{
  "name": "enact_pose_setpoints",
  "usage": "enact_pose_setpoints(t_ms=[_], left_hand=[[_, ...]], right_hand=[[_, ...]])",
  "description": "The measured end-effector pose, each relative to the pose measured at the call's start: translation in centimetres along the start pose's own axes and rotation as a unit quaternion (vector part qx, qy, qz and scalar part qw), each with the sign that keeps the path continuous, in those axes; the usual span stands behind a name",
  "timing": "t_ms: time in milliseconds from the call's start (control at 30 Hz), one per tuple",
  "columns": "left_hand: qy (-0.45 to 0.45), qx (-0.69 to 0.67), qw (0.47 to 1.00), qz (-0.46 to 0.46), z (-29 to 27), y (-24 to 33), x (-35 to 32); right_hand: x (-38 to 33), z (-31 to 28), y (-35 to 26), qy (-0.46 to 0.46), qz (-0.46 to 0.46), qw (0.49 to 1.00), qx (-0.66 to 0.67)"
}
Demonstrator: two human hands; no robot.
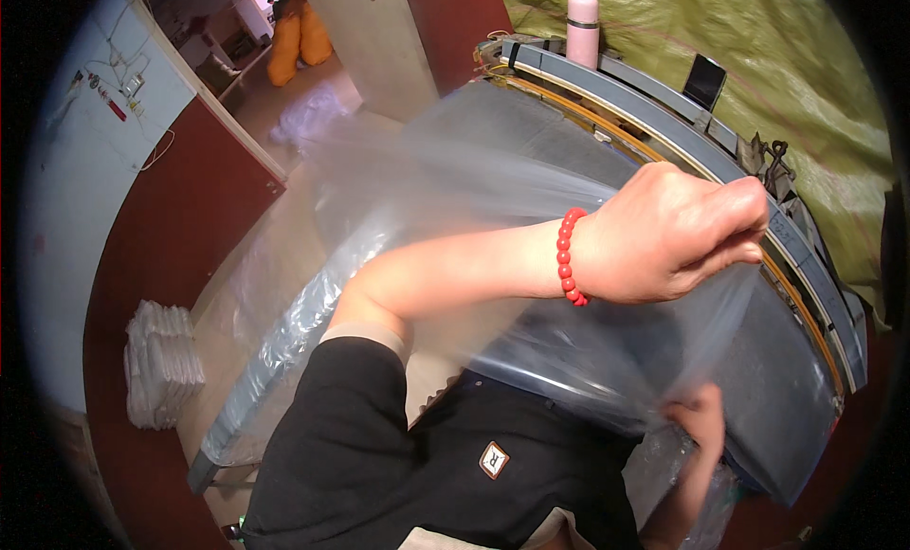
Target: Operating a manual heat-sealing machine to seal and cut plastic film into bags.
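A wide sheet of clear plastic film [559,360] stretches across the dark grey work table [791,389] in front of me. My left hand [668,233], with a red bead bracelet [567,256] on its wrist, is raised over the table and closed in a fist on the gathered film. Lower down at the right, near the table's front edge, my right hand [700,415] has its fingers closed on another part of the same film. Folds run from there up toward the left fist. Motion blurs the right hand a little.
A blue-grey metal rail [664,95] with an orange strip curves along the table's far side. A pink flask [583,34] and a dark phone [704,81] stand by it. Bundled white plastic [163,365] is stacked at the left. Orange sacks [301,40] lie beyond the doorway.
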State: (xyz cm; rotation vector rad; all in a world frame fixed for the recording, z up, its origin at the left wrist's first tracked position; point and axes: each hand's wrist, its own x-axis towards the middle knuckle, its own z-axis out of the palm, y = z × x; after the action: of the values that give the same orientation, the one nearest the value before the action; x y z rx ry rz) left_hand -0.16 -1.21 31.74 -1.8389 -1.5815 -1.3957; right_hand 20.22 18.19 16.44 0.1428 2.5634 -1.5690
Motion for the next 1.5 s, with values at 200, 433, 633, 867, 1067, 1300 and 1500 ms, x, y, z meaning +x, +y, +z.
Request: enact_pose_setpoints(t_ms=[200, 433, 633, 867, 1067, 1300, 1500], left_hand=[[-0.452, -0.121, 0.866, -0.178, 5.0, -2.4, -6.6], [-0.542, -0.179, 0.771, -0.283, 2.1, -8.1, -20.8], [-0.573, 0.386, 0.542, -0.478, -18.8, -18.1, -21.0], [0.276, 0.656, 0.701, -0.044, -30.6, -19.1, -3.5], [-0.147, 0.413, 0.786, -0.436, -15.1, -27.7, -14.8], [-0.215, 0.430, 0.692, -0.538, -18.0, -33.4, -21.0], [-0.111, 0.590, 0.711, -0.366, -13.5, -29.9, -15.6]], right_hand=[[-21.2, -12.0, 10.8, 0.436, 0.075, 0.885, -0.143], [-35.9, -16.7, 13.6, 0.777, 0.186, 0.570, -0.193], [-28.2, -18.3, 15.4, 0.749, 0.106, 0.654, 0.017], [-20.1, -19.3, 21.3, 0.661, 0.141, 0.720, -0.158], [-17.4, -17.3, 19.9, 0.621, 0.096, 0.765, -0.138], [-15.6, -16.0, 15.6, 0.520, 0.158, 0.829, -0.132], [-12.5, -14.6, 10.1, 0.446, 0.214, 0.863, -0.103]])
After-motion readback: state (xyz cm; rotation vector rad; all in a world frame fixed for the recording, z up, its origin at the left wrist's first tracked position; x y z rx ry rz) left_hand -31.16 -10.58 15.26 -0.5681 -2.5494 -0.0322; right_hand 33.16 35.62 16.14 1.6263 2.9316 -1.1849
